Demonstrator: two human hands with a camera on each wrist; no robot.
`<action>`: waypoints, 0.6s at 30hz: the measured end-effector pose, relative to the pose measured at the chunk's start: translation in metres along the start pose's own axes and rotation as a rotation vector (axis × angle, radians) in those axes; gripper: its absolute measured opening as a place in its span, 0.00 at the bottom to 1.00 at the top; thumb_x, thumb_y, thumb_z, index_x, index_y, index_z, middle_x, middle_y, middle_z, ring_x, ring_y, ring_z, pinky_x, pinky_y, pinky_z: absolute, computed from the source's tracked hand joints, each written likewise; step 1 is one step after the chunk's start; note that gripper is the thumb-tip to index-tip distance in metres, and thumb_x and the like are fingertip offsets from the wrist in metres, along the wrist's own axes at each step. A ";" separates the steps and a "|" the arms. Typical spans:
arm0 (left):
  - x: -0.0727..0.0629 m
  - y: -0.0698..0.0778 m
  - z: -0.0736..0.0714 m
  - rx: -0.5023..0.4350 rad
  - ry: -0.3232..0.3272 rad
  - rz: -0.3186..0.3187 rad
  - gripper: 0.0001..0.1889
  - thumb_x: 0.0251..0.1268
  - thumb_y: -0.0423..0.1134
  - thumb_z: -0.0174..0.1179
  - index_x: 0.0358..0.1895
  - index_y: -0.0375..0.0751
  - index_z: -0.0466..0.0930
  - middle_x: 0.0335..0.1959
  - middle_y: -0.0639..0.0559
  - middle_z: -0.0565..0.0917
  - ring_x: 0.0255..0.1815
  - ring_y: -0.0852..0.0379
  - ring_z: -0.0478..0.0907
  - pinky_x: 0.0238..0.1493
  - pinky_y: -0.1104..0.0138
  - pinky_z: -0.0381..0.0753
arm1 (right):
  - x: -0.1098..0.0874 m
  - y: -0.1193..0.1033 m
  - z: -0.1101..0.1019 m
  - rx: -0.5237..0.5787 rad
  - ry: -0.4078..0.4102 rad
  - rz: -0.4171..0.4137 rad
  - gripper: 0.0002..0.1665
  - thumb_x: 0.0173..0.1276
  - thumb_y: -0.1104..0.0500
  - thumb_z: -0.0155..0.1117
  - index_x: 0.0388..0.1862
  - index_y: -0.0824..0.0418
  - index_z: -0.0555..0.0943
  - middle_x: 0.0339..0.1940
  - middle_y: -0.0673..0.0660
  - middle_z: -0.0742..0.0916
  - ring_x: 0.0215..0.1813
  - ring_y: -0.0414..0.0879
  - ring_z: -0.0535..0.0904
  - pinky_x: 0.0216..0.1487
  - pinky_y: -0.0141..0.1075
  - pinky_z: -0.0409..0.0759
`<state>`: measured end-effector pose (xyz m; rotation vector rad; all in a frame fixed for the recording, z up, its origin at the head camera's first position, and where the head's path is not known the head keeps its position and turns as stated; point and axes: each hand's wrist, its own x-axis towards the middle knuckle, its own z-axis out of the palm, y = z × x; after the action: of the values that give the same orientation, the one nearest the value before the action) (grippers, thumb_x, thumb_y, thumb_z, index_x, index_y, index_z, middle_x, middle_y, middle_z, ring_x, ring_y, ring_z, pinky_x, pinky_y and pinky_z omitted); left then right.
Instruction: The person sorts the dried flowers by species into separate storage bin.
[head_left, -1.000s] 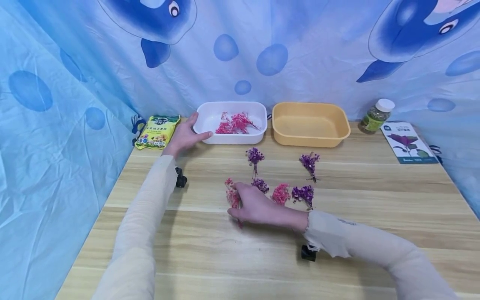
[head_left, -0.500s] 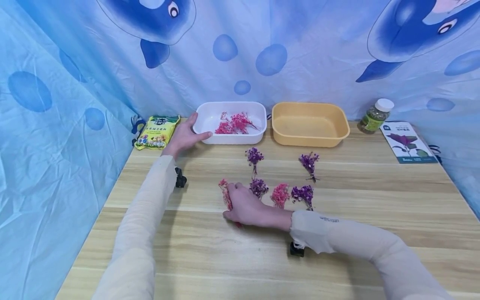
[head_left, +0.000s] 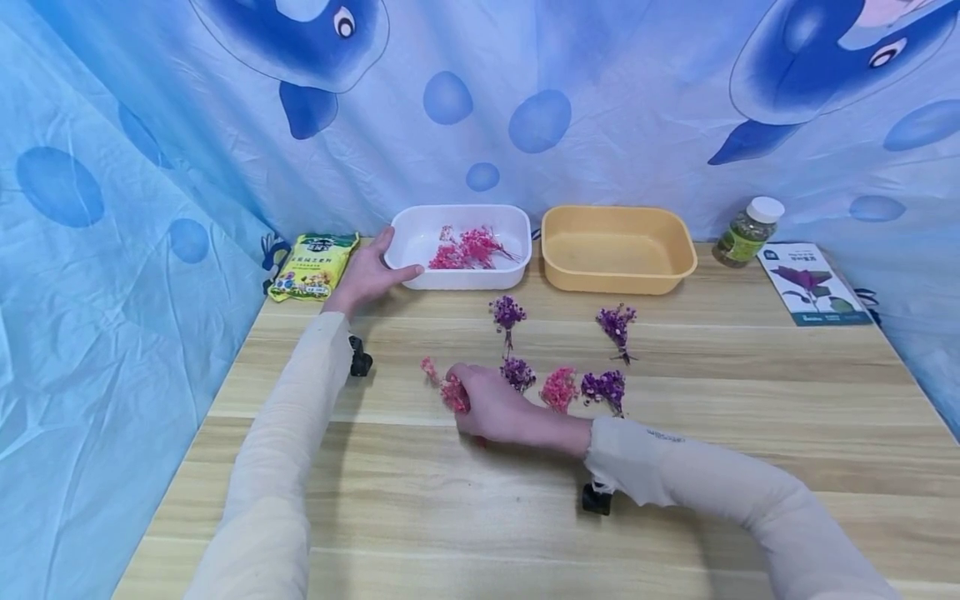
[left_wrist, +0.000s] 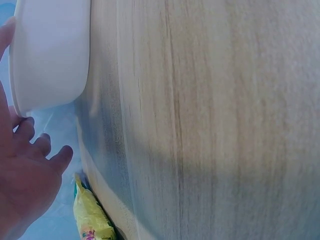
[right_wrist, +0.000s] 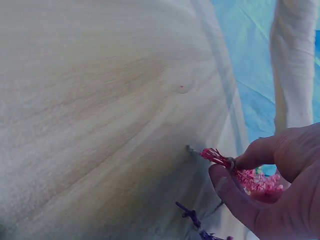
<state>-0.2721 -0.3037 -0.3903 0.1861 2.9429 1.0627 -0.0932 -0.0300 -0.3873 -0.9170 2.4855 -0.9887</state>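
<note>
My right hand (head_left: 497,406) pinches a small bunch of pink dried flowers (head_left: 453,394) just above the table. In the right wrist view, thumb and forefinger grip its tied stems (right_wrist: 230,162), flower heads pointing toward the palm. My left hand (head_left: 367,273) rests spread against the left end of a white plastic basin (head_left: 411,242), thumb at the near side. Pink dried flowers (head_left: 476,248) lie inside that basin. Beside my right hand are a purple bunch (head_left: 518,374), a pink bunch (head_left: 558,389) and another purple bunch (head_left: 604,388). Two more purple bunches (head_left: 507,311) (head_left: 617,327) lie farther back.
A yellow basin (head_left: 618,282) stands right of the white one. Left of my left hand lies a yellow packet (head_left: 313,267). At the back right are a white-capped jar (head_left: 748,233) and a flower-printed card (head_left: 813,285). A blue curtain (head_left: 540,50) hangs behind the table.
My right hand has shifted slightly left and drawn its fingers closer around the pink bunch, whose flower heads now tilt farther left. My left hand stays at the white basin.
</note>
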 end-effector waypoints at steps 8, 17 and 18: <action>0.000 0.001 -0.001 0.015 -0.006 -0.005 0.58 0.59 0.61 0.69 0.80 0.39 0.42 0.81 0.40 0.46 0.80 0.45 0.42 0.78 0.53 0.44 | -0.004 -0.002 -0.024 0.150 -0.010 -0.100 0.32 0.59 0.71 0.72 0.63 0.69 0.74 0.35 0.55 0.85 0.29 0.42 0.81 0.27 0.28 0.83; -0.001 0.002 -0.001 -0.001 -0.009 -0.028 0.59 0.56 0.63 0.69 0.81 0.41 0.42 0.81 0.43 0.45 0.80 0.45 0.42 0.78 0.52 0.44 | 0.002 0.001 -0.056 0.141 -0.010 -0.132 0.35 0.57 0.74 0.72 0.64 0.68 0.73 0.39 0.58 0.86 0.32 0.43 0.83 0.33 0.27 0.83; -0.001 0.002 -0.001 -0.002 -0.009 -0.031 0.59 0.56 0.64 0.69 0.81 0.41 0.42 0.81 0.43 0.45 0.80 0.45 0.42 0.78 0.52 0.44 | 0.004 0.002 -0.060 0.133 -0.007 -0.138 0.35 0.57 0.74 0.72 0.64 0.69 0.73 0.40 0.59 0.86 0.32 0.43 0.83 0.32 0.27 0.83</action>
<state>-0.2711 -0.3032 -0.3881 0.1438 2.9265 1.0577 -0.1262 -0.0014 -0.3462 -1.0582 2.3436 -1.1772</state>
